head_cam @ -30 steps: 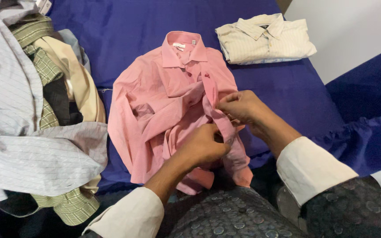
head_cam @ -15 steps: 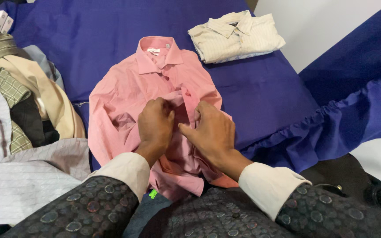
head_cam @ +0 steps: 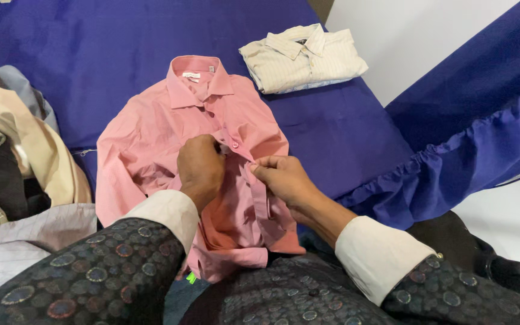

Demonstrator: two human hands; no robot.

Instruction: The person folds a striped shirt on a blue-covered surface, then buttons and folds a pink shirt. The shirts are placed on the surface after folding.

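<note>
Pink shirt (head_cam: 151,138) lies mid-frame; left hand (head_cam: 200,168) and right hand (head_cam: 284,180) each pinch its button placket (head_cam: 242,153) (best kept taut, edges aligned).

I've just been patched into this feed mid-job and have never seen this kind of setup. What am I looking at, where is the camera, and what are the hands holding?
There is no machine here: these are a person's two bare hands, filmed by one camera worn on their head and looking down at their work.

The surface is a table under a blue cloth. A pink shirt lies on it, collar away from the person. The left hand and the right hand both have a grip on the shirt's front button strip, pinching it near the middle of the chest.

Beyond the pink shirt sits a folded cream striped shirt. At the left edge is a loose pile of shirts, unfolded, in beige, check and pale stripes.

The dark patterned sleeves with white cuffs belong to the person.
</note>
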